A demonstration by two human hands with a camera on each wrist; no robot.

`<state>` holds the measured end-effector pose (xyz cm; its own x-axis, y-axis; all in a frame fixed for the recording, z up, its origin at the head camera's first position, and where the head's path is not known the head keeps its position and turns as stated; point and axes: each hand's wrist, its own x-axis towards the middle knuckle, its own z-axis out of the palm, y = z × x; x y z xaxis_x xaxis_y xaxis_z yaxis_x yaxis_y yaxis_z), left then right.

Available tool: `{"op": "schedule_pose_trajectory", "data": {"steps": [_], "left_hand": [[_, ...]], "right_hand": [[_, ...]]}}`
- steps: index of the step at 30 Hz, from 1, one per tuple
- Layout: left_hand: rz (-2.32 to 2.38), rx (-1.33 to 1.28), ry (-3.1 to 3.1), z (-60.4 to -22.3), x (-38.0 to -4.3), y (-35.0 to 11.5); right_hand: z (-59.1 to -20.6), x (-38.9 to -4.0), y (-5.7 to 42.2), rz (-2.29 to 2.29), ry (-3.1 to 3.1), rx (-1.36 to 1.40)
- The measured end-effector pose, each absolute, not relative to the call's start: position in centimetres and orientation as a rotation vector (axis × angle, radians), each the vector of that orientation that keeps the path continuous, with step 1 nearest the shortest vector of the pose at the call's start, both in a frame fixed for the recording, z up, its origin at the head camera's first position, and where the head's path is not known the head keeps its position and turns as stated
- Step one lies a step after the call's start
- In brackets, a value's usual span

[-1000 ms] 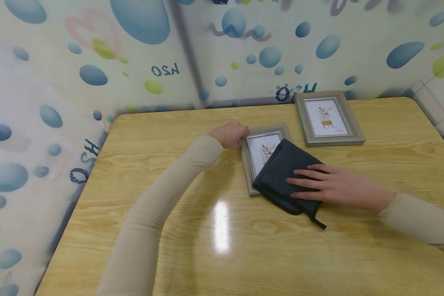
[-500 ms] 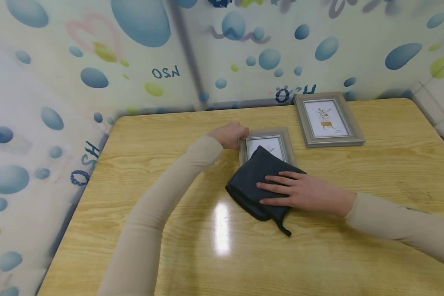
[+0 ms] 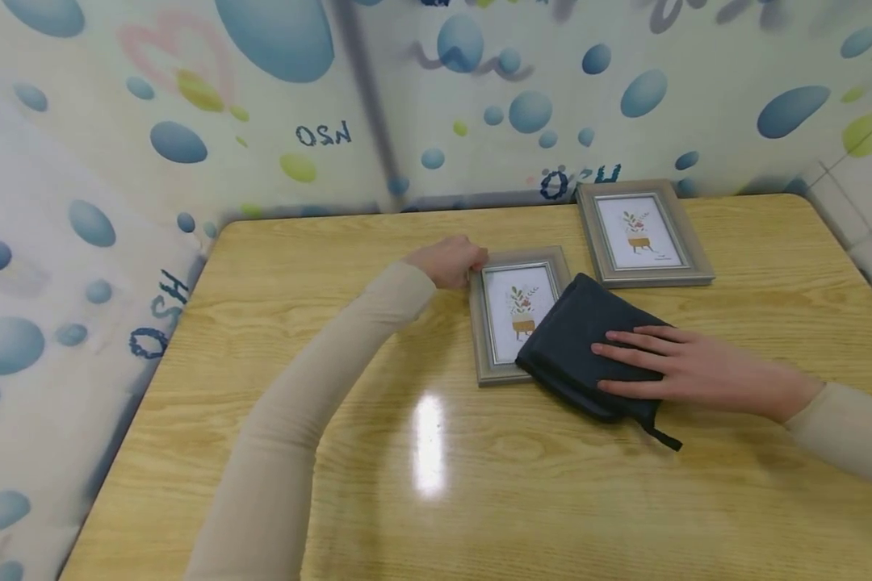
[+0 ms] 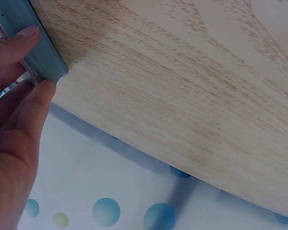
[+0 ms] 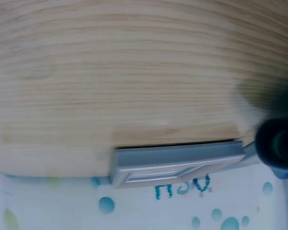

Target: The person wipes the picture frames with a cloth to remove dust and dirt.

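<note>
My left hand holds the upper left corner of a grey-beige picture frame that lies face up on the table. In the left wrist view the thumb lies on the frame's border, with a fingertip at its corner. A folded dark cloth with a short hanging loop covers the lower right part of this frame. Spread over the cloth, my right hand presses on it with fairly straight fingers. The right wrist view shows only a blurred dark patch at its right edge.
A second, matching picture frame lies face up at the back right, near the wall; its side shows in the right wrist view. The wooden table meets patterned walls at the back and left.
My right hand slid the cloth left and towards me across the frame, then back right, uncovering most of the flower picture. The left hand and both frames stay almost in place.
</note>
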<state>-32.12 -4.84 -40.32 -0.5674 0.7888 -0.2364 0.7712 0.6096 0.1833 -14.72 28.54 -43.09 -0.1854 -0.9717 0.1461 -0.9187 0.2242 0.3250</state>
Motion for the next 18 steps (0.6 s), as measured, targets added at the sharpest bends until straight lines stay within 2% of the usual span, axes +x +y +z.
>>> {"op": "schedule_pose_trajectory", "data": {"steps": [9,18], "left_hand": [[0.106,1.285,2.555,-40.4,-32.3,-4.9],[0.111,1.275,2.547,-40.5,-32.2,-4.7]], "right_hand": [[-42.5,-15.0,27.6,-0.450,-2.087,1.859],[-42.5,-14.7,21.7,-0.628,-2.045,1.833]]}}
